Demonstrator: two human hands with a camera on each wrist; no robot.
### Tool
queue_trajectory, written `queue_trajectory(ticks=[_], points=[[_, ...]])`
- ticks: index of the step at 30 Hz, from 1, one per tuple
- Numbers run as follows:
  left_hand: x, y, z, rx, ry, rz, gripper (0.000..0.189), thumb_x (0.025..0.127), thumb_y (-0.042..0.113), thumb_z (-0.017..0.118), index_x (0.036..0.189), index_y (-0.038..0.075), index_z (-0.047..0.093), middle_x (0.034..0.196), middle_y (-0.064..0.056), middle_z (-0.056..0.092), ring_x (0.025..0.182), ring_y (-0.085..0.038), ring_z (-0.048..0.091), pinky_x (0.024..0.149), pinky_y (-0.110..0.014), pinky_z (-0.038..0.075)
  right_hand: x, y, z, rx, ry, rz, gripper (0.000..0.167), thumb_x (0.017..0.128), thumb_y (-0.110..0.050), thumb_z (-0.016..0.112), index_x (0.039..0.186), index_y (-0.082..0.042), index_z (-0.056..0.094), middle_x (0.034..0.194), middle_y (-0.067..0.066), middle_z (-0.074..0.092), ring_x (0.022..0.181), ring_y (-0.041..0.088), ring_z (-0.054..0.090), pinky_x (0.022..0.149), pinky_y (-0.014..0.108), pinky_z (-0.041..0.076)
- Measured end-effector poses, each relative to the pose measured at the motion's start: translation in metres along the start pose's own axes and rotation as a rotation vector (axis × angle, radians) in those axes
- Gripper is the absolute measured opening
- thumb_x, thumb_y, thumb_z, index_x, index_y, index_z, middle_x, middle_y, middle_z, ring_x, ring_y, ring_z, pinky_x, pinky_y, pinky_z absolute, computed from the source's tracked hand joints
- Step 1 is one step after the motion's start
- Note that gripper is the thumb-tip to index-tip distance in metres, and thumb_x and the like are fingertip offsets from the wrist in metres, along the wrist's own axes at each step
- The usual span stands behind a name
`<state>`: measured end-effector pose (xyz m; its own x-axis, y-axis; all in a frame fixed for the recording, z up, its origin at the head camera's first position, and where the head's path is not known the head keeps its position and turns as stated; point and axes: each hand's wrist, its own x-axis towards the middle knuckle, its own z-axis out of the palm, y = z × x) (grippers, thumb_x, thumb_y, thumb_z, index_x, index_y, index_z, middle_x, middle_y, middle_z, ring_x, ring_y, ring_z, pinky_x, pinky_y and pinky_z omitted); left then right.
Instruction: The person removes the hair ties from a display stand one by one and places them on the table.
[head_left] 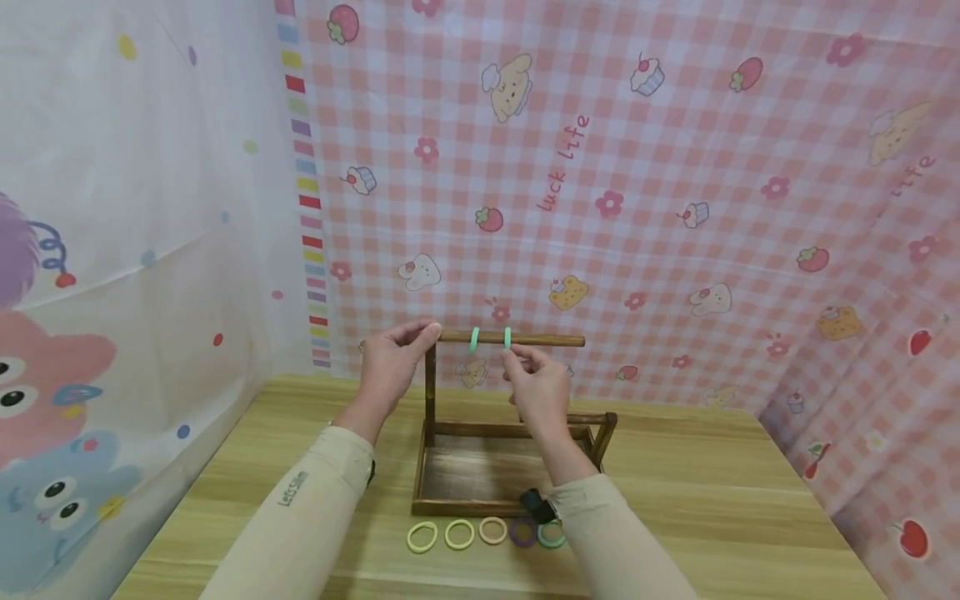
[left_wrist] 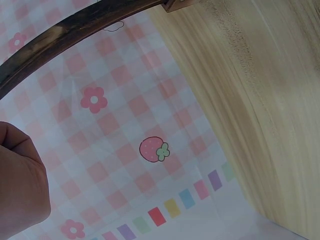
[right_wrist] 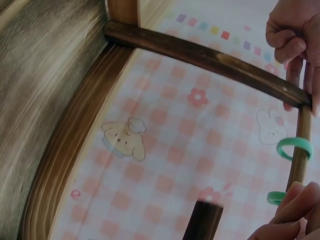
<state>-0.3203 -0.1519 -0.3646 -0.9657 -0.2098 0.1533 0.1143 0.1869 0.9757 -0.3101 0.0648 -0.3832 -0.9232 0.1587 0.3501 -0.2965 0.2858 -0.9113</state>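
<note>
A wooden rack has a tall post (head_left: 430, 396) with a horizontal bar (head_left: 555, 340) at its top. My left hand (head_left: 393, 358) grips the corner where post and bar meet, thumb on top. Two light green rings encircle the bar: one ring (head_left: 474, 339) hangs left of the middle, unheld, and the other ring (head_left: 507, 336) is pinched by my right hand (head_left: 542, 392). The right wrist view shows the unheld ring (right_wrist: 294, 149) between both hands, and the pinched ring is partly hidden by the right fingers (right_wrist: 295, 200). Only part of my left hand (left_wrist: 22, 185) appears in the left wrist view.
The rack's tray base (head_left: 450, 507) stands on the wood-grain table (head_left: 690, 500), with a lower arm (head_left: 604, 437) at its right. In front lie two yellow rings (head_left: 422, 537), a peach ring (head_left: 492, 518), a purple ring (head_left: 522, 544) and a green ring (head_left: 551, 545). Patterned cloth (head_left: 450, 217) hangs behind.
</note>
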Motion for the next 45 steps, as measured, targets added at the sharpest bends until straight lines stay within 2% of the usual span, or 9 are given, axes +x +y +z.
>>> queue_trajectory(ticks=[4, 8, 12, 17, 22, 24, 27, 35, 45], points=[[0.000, 0.000, 0.000, 0.002, -0.006, -0.006, 0.042, 0.097, 0.054, 0.076, 0.126, 0.025, 0.079, 0.128, -0.002, 0.075, 0.122, -0.023, 0.067, 0.104, -0.045, 0.055, 0.002, 0.005, -0.010, 0.000, 0.000, 0.023, 0.024, 0.103, -0.030, 0.074, 0.117, -0.012, 0.082, 0.086, 0.010, 0.079, 0.052, 0.014, 0.061, 0.050, 0.025, 0.054], [-0.001, 0.000, -0.002, 0.003, -0.008, -0.013, 0.045, 0.095, 0.058, 0.077, 0.127, 0.026, 0.079, 0.129, -0.001, 0.075, 0.124, -0.023, 0.067, 0.107, -0.046, 0.054, 0.004, 0.009, -0.021, -0.001, 0.012, 0.011, 0.024, 0.103, -0.027, 0.074, 0.118, -0.010, 0.081, 0.087, 0.012, 0.080, 0.056, 0.011, 0.063, 0.050, 0.025, 0.054], [0.000, 0.000, -0.002, 0.007, -0.016, -0.007, 0.045, 0.096, 0.057, 0.076, 0.128, 0.026, 0.078, 0.129, -0.002, 0.075, 0.126, -0.023, 0.066, 0.108, -0.047, 0.054, 0.007, 0.013, -0.034, -0.011, 0.035, -0.004, 0.025, 0.104, -0.025, 0.073, 0.118, -0.007, 0.081, 0.082, 0.011, 0.079, 0.050, 0.011, 0.060, 0.048, 0.024, 0.052], [0.001, -0.001, -0.001, 0.009, -0.020, -0.006, 0.042, 0.097, 0.054, 0.076, 0.127, 0.025, 0.079, 0.129, -0.003, 0.075, 0.124, -0.024, 0.067, 0.107, -0.047, 0.054, 0.009, 0.017, -0.051, -0.015, 0.053, 0.037, 0.027, 0.104, -0.027, 0.073, 0.120, -0.007, 0.080, 0.078, 0.005, 0.076, 0.047, 0.011, 0.058, 0.049, 0.024, 0.052], [0.001, -0.001, -0.002, 0.014, -0.018, -0.009, 0.044, 0.096, 0.057, 0.076, 0.127, 0.025, 0.079, 0.127, -0.002, 0.075, 0.123, -0.023, 0.067, 0.106, -0.046, 0.054, 0.016, 0.023, -0.064, -0.017, 0.109, 0.010, 0.026, 0.102, -0.024, 0.075, 0.116, -0.003, 0.080, 0.082, 0.018, 0.079, 0.044, 0.010, 0.057, 0.047, 0.023, 0.051], [0.001, -0.001, -0.002, 0.014, -0.017, -0.009, 0.044, 0.096, 0.056, 0.076, 0.127, 0.025, 0.079, 0.127, -0.003, 0.075, 0.122, -0.023, 0.067, 0.106, -0.046, 0.055, 0.018, 0.025, -0.069, -0.023, 0.136, -0.005, 0.025, 0.101, -0.023, 0.076, 0.115, -0.002, 0.081, 0.082, 0.019, 0.079, 0.043, 0.009, 0.057, 0.046, 0.022, 0.051], [0.001, 0.000, -0.001, 0.014, -0.016, -0.011, 0.041, 0.098, 0.054, 0.076, 0.127, 0.024, 0.079, 0.127, -0.003, 0.075, 0.121, -0.024, 0.068, 0.106, -0.045, 0.055, 0.020, 0.027, -0.076, -0.022, 0.155, 0.006, 0.027, 0.101, -0.023, 0.076, 0.116, -0.001, 0.080, 0.078, 0.015, 0.078, 0.043, 0.009, 0.057, 0.046, 0.022, 0.050], [0.002, 0.003, -0.001, 0.010, -0.014, -0.018, 0.038, 0.099, 0.051, 0.076, 0.126, 0.025, 0.079, 0.126, -0.002, 0.075, 0.121, -0.024, 0.067, 0.105, -0.046, 0.055, 0.020, 0.032, -0.089, -0.039, 0.144, 0.043, 0.027, 0.103, -0.022, 0.073, 0.119, -0.002, 0.079, 0.078, 0.006, 0.076, 0.050, 0.011, 0.061, 0.048, 0.022, 0.053], [0.002, -0.001, -0.001, 0.013, -0.012, -0.013, 0.038, 0.098, 0.052, 0.077, 0.125, 0.025, 0.080, 0.125, -0.002, 0.075, 0.118, -0.023, 0.067, 0.102, -0.044, 0.055, 0.010, 0.044, -0.100, -0.142, 0.114, 0.028, 0.025, 0.104, -0.023, 0.073, 0.118, -0.004, 0.080, 0.084, 0.016, 0.078, 0.046, 0.010, 0.058, 0.047, 0.024, 0.052]])
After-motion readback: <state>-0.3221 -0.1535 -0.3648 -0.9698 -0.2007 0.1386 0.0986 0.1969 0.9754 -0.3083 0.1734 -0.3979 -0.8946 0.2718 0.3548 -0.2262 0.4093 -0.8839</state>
